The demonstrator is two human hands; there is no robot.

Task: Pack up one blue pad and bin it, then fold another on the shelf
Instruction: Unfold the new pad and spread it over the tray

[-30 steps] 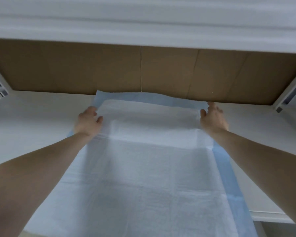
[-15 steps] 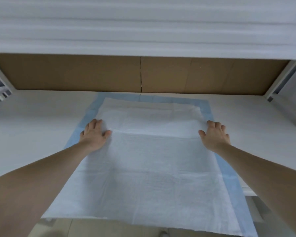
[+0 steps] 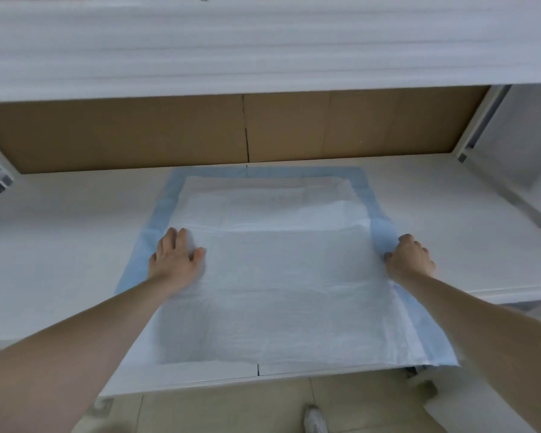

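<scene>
A blue pad point(image 3: 281, 276) lies spread flat on the white shelf point(image 3: 60, 245), filling the middle of the frame. The left hand point(image 3: 175, 256) presses flat on its left side, fingers straight. The right hand point(image 3: 408, 256) rests at its right edge, fingers curled over the blue border. Brown cardboard point(image 3: 138, 132) backs the shelf.

Both forearms are bare to the frame edge; no sleeve shows. The left hand point(image 3: 175, 256) and right hand point(image 3: 408, 257) carry no gloves, rings or watch. One pale shoe point(image 3: 315, 420) (blurred) shows below.
</scene>
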